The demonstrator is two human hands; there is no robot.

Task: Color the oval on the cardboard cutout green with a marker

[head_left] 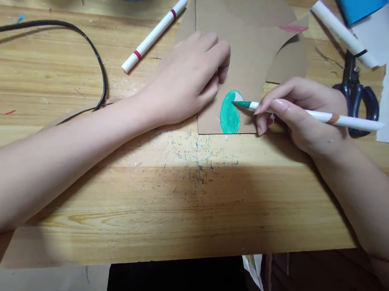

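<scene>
A brown cardboard sheet (244, 43) lies on the wooden table. Near its lower edge is an oval (229, 115), mostly coloured green, with a pale patch at its upper right. My right hand (300, 109) holds a white marker (318, 115) with a green tip, and the tip touches the oval. My left hand (190, 74) rests on the cardboard to the left of the oval, its fingers curled; whether anything is under them is hidden.
A white marker with red bands (154, 34) lies at the upper left of the cardboard. A black cable (100, 63) curves across the left side. Black-handled scissors (355, 93), another white marker (341, 31) and a blue piece (359, 0) are at the right.
</scene>
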